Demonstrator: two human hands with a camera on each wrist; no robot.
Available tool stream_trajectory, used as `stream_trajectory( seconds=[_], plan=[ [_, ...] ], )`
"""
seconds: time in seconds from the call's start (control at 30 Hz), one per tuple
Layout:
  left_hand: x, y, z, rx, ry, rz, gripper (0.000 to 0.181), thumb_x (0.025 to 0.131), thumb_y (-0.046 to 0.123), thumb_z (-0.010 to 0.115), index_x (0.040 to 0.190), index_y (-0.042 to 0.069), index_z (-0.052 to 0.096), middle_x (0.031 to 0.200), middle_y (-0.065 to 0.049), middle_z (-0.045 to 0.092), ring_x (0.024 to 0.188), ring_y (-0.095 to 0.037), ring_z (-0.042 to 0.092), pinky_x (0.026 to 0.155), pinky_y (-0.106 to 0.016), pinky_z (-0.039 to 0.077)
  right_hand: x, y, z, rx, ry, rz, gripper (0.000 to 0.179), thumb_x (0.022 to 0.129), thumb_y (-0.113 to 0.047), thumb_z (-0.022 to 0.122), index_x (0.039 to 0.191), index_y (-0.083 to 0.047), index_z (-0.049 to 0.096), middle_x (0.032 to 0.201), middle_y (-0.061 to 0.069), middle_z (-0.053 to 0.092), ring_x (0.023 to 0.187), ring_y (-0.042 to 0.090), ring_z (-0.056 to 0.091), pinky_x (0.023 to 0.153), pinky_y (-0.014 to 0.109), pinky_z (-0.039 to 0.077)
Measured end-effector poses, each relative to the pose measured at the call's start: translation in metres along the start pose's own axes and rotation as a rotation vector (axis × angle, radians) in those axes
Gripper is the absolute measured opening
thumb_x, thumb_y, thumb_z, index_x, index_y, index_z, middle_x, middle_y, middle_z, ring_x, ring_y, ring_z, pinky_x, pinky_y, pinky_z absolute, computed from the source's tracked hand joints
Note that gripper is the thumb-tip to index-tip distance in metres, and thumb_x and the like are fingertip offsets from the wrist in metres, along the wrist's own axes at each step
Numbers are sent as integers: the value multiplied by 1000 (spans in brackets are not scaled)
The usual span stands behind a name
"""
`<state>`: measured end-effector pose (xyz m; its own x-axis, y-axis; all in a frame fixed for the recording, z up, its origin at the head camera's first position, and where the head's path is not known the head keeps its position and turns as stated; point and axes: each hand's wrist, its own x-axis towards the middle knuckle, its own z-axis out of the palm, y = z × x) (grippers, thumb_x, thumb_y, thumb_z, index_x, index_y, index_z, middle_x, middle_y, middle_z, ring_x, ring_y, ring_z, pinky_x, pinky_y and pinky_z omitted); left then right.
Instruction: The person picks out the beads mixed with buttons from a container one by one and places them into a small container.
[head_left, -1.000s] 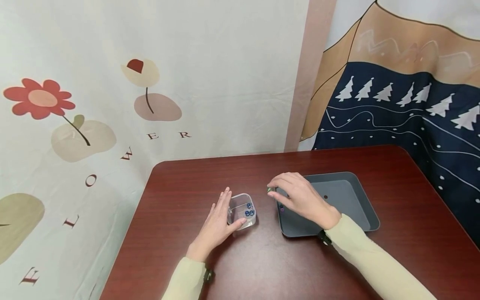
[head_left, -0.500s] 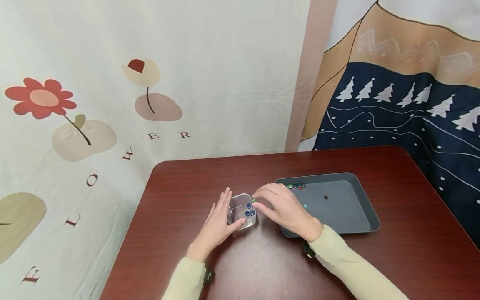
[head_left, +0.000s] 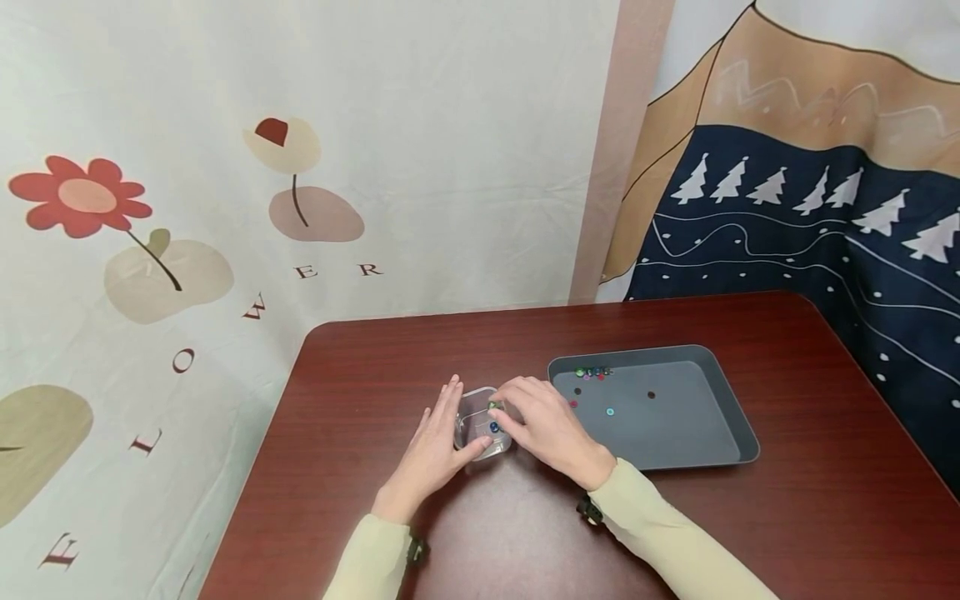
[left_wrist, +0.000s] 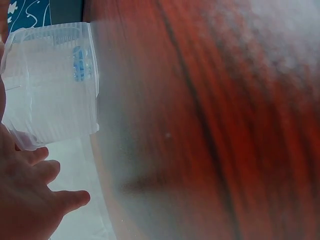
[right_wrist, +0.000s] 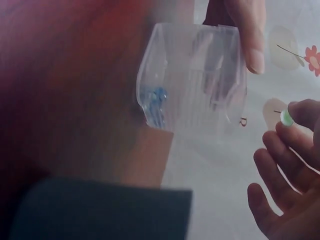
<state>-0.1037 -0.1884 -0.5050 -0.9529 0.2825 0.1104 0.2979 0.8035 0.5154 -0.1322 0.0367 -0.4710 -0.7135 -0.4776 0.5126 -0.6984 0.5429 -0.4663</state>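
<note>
A clear plastic box (head_left: 474,417) with several small blue buttons (head_left: 494,427) inside stands on the table. My left hand (head_left: 427,462) rests against its left side, fingers straight, with the thumb along the near side. Over the box's right part, my right hand (head_left: 551,429) pinches a small round green button (right_wrist: 286,118) between thumb and forefinger. The other fingers of the right hand are spread in the right wrist view. In the left wrist view, blue pieces (left_wrist: 79,64) show through the clear wall; in the head view the right fingers hide part of the box.
To the right lies a shallow grey tray (head_left: 697,450). A row of small coloured pieces (head_left: 592,372) sits along its far left corner, with a light blue button (head_left: 611,412) and a brown button (head_left: 651,395) further in. A printed curtain (head_left: 465,167) hangs behind the table (head_left: 420,350).
My right hand has moved left from the tray to above the clear box, carrying the green button. The left hand and the box have stayed in place.
</note>
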Motion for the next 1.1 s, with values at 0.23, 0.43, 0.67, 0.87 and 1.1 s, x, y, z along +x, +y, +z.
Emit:
stream_trajectory(
  seconds=[0.23, 0.43, 0.67, 0.87, 1.1],
  plan=[
    [0, 0, 0, -8, -3, -6, 100, 94, 53, 71, 163, 1, 22, 172, -11, 18, 157, -35, 20, 119, -67, 24, -2, -2, 12, -71, 64, 21, 11, 92, -23, 80, 100, -15, 77, 101, -3, 73, 94, 15, 67, 86, 39, 54],
    [-1, 1, 0, -7, -7, -9, 100, 94, 54, 70, 163, 1, 22, 172, -10, 18, 157, -34, 20, 119, -67, 24, -6, -2, 18, -131, 76, -10, 14, 91, -21, 82, 101, -13, 77, 102, -1, 73, 97, 18, 68, 87, 38, 55],
    [0, 1, 0, -2, -4, -4, 100, 94, 55, 69, 163, 1, 22, 172, -10, 18, 157, -33, 20, 119, -67, 24, -9, 0, 24, -157, 53, -17, 16, 91, -21, 82, 103, -12, 78, 105, 1, 73, 105, 20, 66, 95, 39, 54],
    [0, 0, 1, 2, -4, -1, 100, 94, 54, 70, 163, 1, 23, 172, -11, 18, 157, -35, 21, 119, -67, 25, -11, 1, 23, -144, 55, -10, 23, 92, -22, 80, 110, -9, 79, 116, 5, 74, 115, 26, 65, 101, 44, 52],
    [2, -2, 2, -5, 7, 3, 100, 93, 54, 71, 162, 0, 24, 171, -14, 21, 155, -38, 22, 118, -67, 26, -16, 4, 7, -169, 39, 80, 42, 94, -31, 77, 131, -10, 72, 141, 9, 64, 137, 33, 54, 111, 61, 41]
  ],
)
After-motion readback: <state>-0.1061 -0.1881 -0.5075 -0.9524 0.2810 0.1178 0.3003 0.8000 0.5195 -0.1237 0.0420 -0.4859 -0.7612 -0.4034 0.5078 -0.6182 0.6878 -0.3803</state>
